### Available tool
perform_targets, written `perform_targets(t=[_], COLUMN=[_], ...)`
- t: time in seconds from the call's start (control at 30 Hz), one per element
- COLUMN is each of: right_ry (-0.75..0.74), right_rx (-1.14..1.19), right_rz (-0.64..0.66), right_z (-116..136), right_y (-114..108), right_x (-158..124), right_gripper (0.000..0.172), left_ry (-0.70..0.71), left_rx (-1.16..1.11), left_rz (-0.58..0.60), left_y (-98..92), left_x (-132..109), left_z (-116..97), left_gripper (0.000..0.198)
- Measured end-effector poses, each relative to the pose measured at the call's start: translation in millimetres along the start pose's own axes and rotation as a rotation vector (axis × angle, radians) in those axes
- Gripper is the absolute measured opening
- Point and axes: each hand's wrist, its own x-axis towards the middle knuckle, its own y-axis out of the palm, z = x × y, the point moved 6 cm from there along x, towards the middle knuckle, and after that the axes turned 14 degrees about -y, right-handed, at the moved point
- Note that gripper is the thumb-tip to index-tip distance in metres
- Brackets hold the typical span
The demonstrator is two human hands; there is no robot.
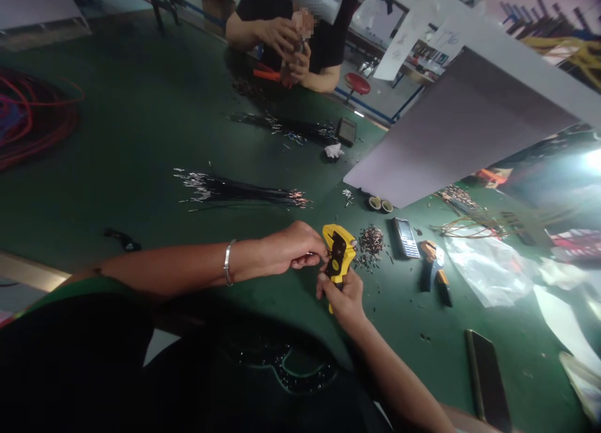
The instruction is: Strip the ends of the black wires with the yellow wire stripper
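Firmly closed, the right hand [346, 297] grips the yellow crimper [339, 250].

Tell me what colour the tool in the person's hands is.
The tool, gripped by the right hand, is yellow with black parts; the head view shows it best.

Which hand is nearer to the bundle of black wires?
Left. The left hand is on the near side of the wires, at their right end; the right hand, holding the yellow tool, is farther toward the person.
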Motion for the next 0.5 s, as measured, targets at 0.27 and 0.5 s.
perform_targets(t=[0.27,0.5], right_ry=[-0.076,-0.065], right_rx=[-0.125,-0.155], right_rz=[0.026,0.014], right_z=[3.1,-0.6], right_y=[-2.8,-2.9], right_x=[4.9,4.3], right_gripper=[0.018,0.014], left_ry=[-0.032,-0.068], left_rx=[0.024,0.049], left_rz=[0.002,0.023], left_y=[-0.8,-0.8], left_x=[1.8,6.3], left_z=[1.0,7.3], left_gripper=[0.009,0.015])
